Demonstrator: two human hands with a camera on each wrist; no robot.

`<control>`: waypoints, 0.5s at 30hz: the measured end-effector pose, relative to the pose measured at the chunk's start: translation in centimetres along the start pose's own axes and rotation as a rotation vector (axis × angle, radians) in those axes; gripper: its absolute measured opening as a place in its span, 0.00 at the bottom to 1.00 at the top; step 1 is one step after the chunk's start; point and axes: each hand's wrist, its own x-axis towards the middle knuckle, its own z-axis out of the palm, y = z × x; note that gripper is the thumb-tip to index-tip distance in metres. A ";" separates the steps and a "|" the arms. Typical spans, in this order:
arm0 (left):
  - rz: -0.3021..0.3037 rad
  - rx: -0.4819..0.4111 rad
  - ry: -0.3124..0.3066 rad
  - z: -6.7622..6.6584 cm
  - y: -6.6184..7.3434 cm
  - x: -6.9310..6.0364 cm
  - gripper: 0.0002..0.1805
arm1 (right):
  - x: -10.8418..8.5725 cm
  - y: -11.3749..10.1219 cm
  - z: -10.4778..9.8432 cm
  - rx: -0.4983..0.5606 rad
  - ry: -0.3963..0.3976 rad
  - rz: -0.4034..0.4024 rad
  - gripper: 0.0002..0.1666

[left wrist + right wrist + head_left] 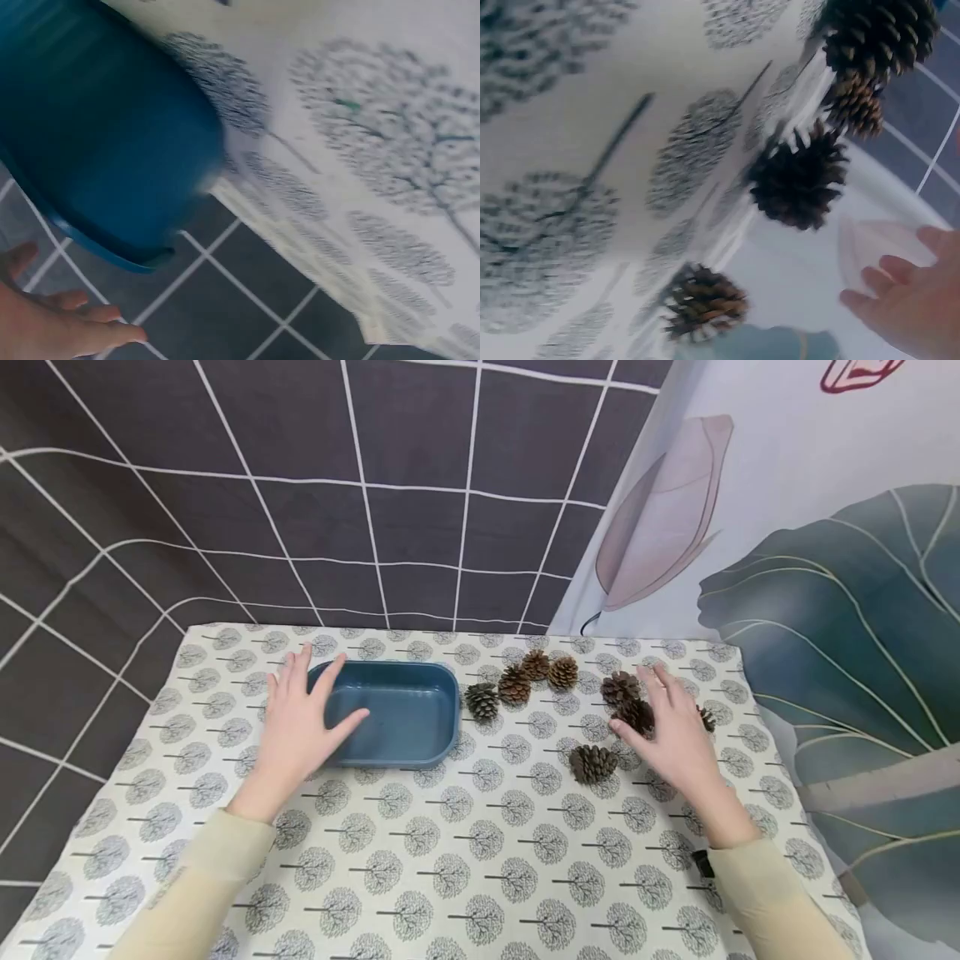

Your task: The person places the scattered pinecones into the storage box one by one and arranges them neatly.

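Note:
A blue rectangular plastic basin (390, 727) sits on the table, its inside bare in the head view. My left hand (300, 722) hovers at the basin's left end with fingers spread, holding nothing; whether it touches the rim I cannot tell. On the right, my right hand (671, 735) is over a group of pine cones, fingers apart and nothing held. A dark pine cone (636, 715) lies beside its thumb, partly covered, with a brown pine cone (620, 688) just behind. Another pine cone (594, 764) lies nearer the front. The right wrist view shows the fingers apart from the pine cones (801, 176).
Between basin and right hand lie several more pine cones, among them a greyish pine cone (482, 702) close to the basin's right wall. A tree-print cloth (480, 843) covers the table. Behind stand a dark grid-patterned curtain (412, 427) and a pale leaf-print curtain (750, 527).

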 end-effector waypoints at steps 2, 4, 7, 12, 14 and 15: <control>-0.004 -0.033 0.035 -0.2 -0.6 0.0 0.46 | -0.3 0.7 -0.3 0.057 0.036 0.030 0.55; -0.011 -0.064 0.063 -0.2 -1.2 0.1 0.45 | -0.5 1.4 -0.5 0.115 0.077 0.054 0.54; -0.032 -0.131 0.090 -0.2 -2.1 0.1 0.43 | -0.9 2.6 -0.7 0.180 0.127 0.082 0.52; -0.087 -0.254 0.103 0.0 -3.6 0.0 0.42 | -1.4 4.4 -1.0 0.283 0.171 0.125 0.50; -0.112 -0.289 0.098 0.0 -4.2 0.0 0.42 | -1.5 5.1 -1.0 0.329 0.178 0.144 0.49; -0.122 -0.308 0.094 0.0 -4.5 0.0 0.41 | -1.6 5.4 -1.0 0.349 0.178 0.160 0.49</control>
